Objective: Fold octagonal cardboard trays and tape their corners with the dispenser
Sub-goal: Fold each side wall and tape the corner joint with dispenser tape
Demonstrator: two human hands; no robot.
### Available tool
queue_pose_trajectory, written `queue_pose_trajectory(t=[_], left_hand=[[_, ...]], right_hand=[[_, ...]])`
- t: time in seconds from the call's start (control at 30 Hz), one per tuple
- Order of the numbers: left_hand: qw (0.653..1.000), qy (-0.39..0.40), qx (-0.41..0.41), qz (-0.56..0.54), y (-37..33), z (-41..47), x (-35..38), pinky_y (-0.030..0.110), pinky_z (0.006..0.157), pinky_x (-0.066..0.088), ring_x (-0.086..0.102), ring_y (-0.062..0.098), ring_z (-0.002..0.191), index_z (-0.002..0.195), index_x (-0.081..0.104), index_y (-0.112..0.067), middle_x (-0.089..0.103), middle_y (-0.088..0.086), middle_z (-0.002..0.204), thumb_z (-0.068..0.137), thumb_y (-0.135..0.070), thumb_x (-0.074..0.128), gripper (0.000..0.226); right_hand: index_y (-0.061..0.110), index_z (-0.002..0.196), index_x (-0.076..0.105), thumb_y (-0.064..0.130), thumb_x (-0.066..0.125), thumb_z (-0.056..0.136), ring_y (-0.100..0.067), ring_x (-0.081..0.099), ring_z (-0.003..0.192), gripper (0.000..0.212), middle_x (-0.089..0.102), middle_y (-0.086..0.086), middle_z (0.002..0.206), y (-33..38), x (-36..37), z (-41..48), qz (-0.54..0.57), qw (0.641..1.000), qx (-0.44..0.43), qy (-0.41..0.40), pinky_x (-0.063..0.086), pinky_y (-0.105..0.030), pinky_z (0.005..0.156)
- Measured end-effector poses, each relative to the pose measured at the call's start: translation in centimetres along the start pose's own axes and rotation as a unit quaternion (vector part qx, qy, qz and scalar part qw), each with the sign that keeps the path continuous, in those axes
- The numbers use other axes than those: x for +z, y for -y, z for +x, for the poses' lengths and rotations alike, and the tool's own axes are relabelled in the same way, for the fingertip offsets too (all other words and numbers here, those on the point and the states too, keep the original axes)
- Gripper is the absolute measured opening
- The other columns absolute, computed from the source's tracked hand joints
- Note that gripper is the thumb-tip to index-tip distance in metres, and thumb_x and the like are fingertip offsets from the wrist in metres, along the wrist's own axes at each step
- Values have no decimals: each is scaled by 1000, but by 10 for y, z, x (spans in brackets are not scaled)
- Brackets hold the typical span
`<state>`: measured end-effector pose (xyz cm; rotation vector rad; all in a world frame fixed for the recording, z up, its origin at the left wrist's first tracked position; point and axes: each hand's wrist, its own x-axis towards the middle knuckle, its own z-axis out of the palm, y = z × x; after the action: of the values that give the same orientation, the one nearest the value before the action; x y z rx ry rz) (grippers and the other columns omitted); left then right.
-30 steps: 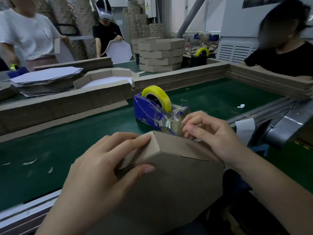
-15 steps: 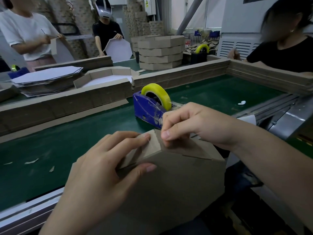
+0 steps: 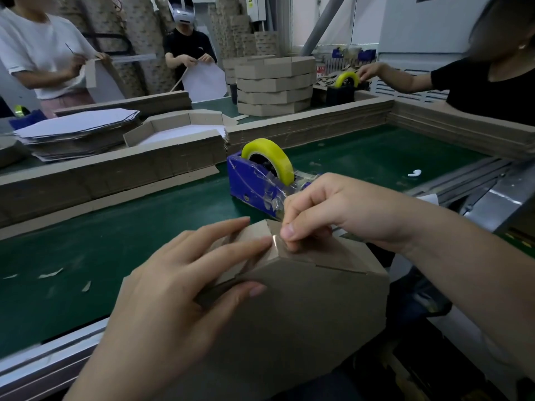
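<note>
At the lower centre of the frame the tray (image 3: 289,314) is tilting up at the near edge of the green table (image 3: 115,233). The left hand (image 3: 173,290) is gripping its folded corner, thumb beneath. The right hand (image 3: 341,209) is pinching a strip of tape (image 3: 275,244) onto that seam. The cardboard looks light and stiff but easily creased, so holding beside the fold seems wisest. The dispenser (image 3: 254,183) is sitting just behind. Workers are folding at the upper left, near stacked trays (image 3: 275,82).
</note>
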<state>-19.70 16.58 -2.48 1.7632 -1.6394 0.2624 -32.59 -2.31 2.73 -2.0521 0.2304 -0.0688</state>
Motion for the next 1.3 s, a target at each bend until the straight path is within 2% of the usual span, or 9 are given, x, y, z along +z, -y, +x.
queue_pose_trajectory(t=[0.37, 0.53, 0.67, 0.77, 0.87, 0.97, 1.07, 1.2, 1.3], left_hand=[[1000, -10, 19, 18, 5, -3, 3, 43, 74, 55, 63, 19, 105, 116, 71, -29, 61, -12, 128, 86, -48, 58, 38], [1000, -8, 18, 15, 6, -3, 5, 45, 74, 54, 63, 20, 106, 115, 71, -29, 61, -12, 128, 87, -48, 57, 37], [1000, -9, 11, 7, 7, -5, 3, 46, 76, 54, 63, 20, 109, 114, 69, -30, 60, -14, 128, 86, -49, 57, 36], [1000, -8, 8, -4, 5, -4, 1, 45, 76, 55, 63, 18, 111, 107, 68, -32, 59, -17, 129, 86, -48, 57, 29], [1000, -13, 9, -16, 3, -4, 0, 45, 77, 55, 63, 17, 112, 96, 60, -32, 58, -19, 130, 83, -47, 58, 19], [1000, -21, -11, -17, 3, -4, -1, 45, 76, 55, 63, 15, 111, 91, 54, -33, 58, -23, 129, 80, -49, 59, 20], [1000, -3, 3, 9, 1, -2, -1, 45, 75, 55, 62, 13, 110, 108, 53, -40, 55, -23, 129, 82, -49, 54, 27], [998, 36, 20, 47, 0, 0, -3, 45, 72, 56, 61, 18, 111, 128, 51, -48, 53, -19, 131, 87, -47, 49, 41], [997, 41, 17, 57, -1, 0, -4, 45, 69, 56, 62, 19, 109, 127, 53, -49, 53, -17, 130, 88, -48, 48, 40]], right_hand=[[28, 53, 72, 47, 73, 73, 1, 53, 56, 28, 64, 8, 59, 5, -3, 6, -89, 992, 92, 12, 38, -8, 51], [27, 51, 71, 64, 67, 59, -5, 35, 43, 38, 41, 11, 43, 8, -8, 11, -148, 980, 121, 50, 29, -21, 50], [22, 44, 63, 86, 52, 42, -7, 54, 61, 64, 51, 7, 51, -2, -11, 15, -257, 951, 167, 43, 49, -29, 78], [24, 47, 61, 85, 54, 39, -3, 47, 51, 62, 49, 11, 49, -12, -14, 16, -228, 963, 138, 47, 39, -23, 61], [23, 53, 61, 67, 76, 51, -4, 42, 45, 46, 50, 9, 51, -23, -29, 12, -146, 981, 100, 81, 34, -15, 46], [23, 56, 64, 48, 75, 68, -5, 42, 45, 30, 50, 11, 50, -46, -56, 16, -9, 996, 63, -63, 35, -15, 46], [25, 75, 68, 45, 65, 86, -8, 48, 56, 23, 57, 12, 62, -79, -77, 35, -28, 951, 84, -296, 39, -23, 58], [29, 91, 68, 47, 54, 94, -12, 46, 64, 23, 61, 1, 99, -107, -81, 63, -50, 945, 148, -287, 38, -25, 58], [26, 80, 73, 44, 56, 93, -8, 37, 54, 28, 58, 5, 96, -108, -81, 71, 48, 957, 150, -242, 30, -21, 47]])
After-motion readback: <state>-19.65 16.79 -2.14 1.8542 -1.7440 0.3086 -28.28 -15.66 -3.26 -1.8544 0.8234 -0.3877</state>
